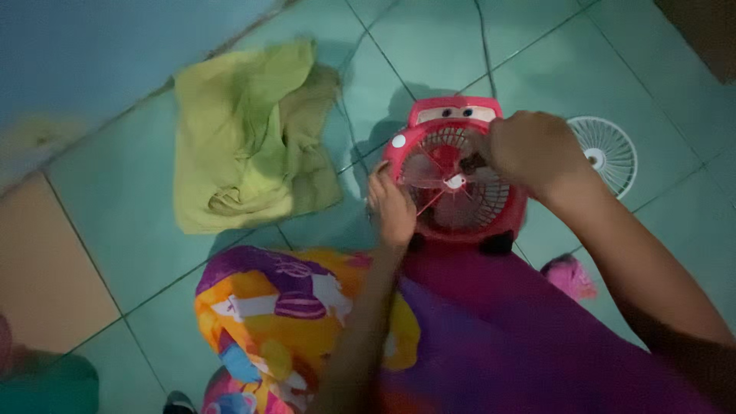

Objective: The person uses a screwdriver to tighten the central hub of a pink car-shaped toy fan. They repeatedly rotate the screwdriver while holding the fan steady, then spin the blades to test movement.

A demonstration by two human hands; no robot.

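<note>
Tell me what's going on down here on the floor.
A person sitting on the green tiled floor is handling a small red car-shaped fan. The left hand steadies its left edge, while the right hand reaches onto the blades from above. A white round grille lies on the tiles to the fan's right, apart from it. A crumpled yellow-green cloth lies to the left, and a colourful patterned fabric covers the lap.

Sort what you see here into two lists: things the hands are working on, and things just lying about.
In use: red toy-car fan; left hand steadying its rim; right hand at the blades.

Lying about: white fan grille; green cloth; colourful cushion; black cable.
</note>
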